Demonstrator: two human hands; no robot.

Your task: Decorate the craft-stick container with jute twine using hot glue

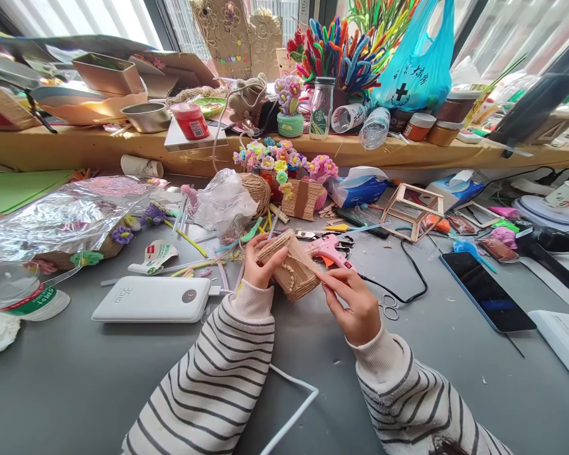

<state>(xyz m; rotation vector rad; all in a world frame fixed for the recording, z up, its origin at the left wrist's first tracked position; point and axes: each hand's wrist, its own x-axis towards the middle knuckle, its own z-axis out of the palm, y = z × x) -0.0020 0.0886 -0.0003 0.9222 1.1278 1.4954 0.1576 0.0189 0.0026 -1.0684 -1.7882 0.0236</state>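
My left hand [260, 264] is closed around a small box wrapped in brown twine [298, 273], held tilted above the grey table. A thin braided strand curves over the face of the box. At its right edge, my right hand [353, 304] is in a pinch, thumb and forefinger together; whatever lies between the fingertips is too small to make out. Just behind the box rests a pink hot glue gun [332, 248], partly hidden, its black cord running right. Small scissors [389, 307] lie beside my right hand.
A white power bank [152, 299] with a cable lies left, a phone [486, 291] right. Behind are a stick frame [413, 212], a twine ball [256, 189] and pipe-cleaner flowers [270, 158]. The ledge [189, 158] bears jars, cups and a blue bag [415, 63].
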